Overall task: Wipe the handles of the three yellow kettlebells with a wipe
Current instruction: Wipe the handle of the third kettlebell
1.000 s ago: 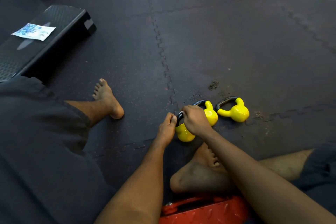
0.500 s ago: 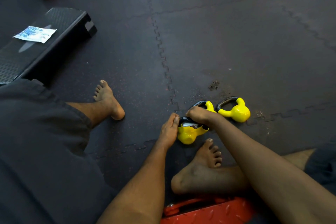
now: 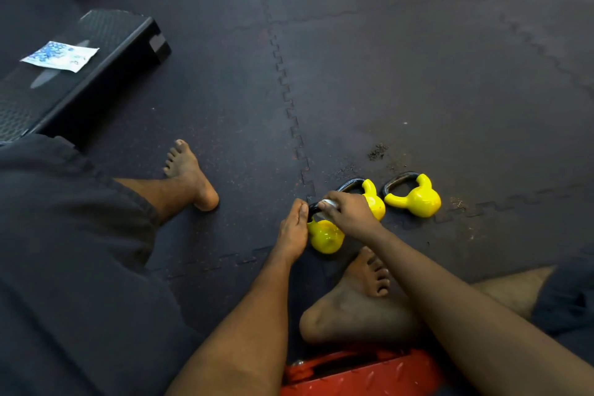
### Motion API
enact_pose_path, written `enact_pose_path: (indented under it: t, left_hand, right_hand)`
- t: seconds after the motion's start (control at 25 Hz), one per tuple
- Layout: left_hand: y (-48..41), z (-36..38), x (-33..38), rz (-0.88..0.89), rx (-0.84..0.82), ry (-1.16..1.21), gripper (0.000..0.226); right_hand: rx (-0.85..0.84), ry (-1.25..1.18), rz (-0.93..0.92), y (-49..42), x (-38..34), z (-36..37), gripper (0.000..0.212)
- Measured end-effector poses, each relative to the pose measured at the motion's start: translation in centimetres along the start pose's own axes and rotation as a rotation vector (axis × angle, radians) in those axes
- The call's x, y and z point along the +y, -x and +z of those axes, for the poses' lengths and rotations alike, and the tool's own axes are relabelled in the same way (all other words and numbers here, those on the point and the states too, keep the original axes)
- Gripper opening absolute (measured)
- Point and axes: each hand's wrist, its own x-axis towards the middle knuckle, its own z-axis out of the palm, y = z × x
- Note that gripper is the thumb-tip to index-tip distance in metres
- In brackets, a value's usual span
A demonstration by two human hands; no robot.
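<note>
step: wiping nearest handle | my left hand (image 3: 294,231), fingers straight, braces nearest kettlebell (image 3: 325,236) on floor | my right hand (image 3: 348,215) pinches wipe (image 3: 328,203) round its handle | next, likely: shift grip to middle kettlebell (image 3: 374,202), then far kettlebell (image 3: 418,199)

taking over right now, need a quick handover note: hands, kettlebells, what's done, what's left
Left hand: touches the nearest kettlebell at the left end of its black handle; grip unclear.
Right hand: pinches the white wipe against that handle.
Middle kettlebell and right kettlebell: on their sides on the mat, no hand on them.
Done: nothing confirmable; nearest handle is mid-wipe.
Left: finish it, then probably the other two handles.
</note>
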Motion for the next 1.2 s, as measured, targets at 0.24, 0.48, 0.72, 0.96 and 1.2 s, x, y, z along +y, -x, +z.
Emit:
enact_pose_path:
  t: [0.24,0.48,0.72,0.96,1.2]
  left_hand:
    - [0.1,0.0,-0.1,0.004,-0.011,-0.01,0.031]
    - [-0.1,-0.4,-0.6,0.019,0.001,-0.028,0.029]
    - [-0.1,-0.3,-0.4,0.018,-0.026,-0.046,0.029]
    - [-0.1,-0.2,0.0,0.027,-0.052,-0.048,0.031]
    - [-0.3,-0.4,-0.2,0.009,-0.026,-0.041,0.033]
  right_hand:
    - [-0.454,-0.039,0.202,-1.8,-0.1,-3.0,0.048]
    - [-0.094,-0.101,0.157,-1.3,-1.5,-1.1,0.021]
    - [-0.403,-0.008,0.112,-2.2,-1.3,-2.5,0.024]
    - [-0.478,0.052,0.128,-2.7,-1.3,-3.6,0.035]
    - [0.119,-0.02,0.01,0.3,-1.9,-0.3,0.023]
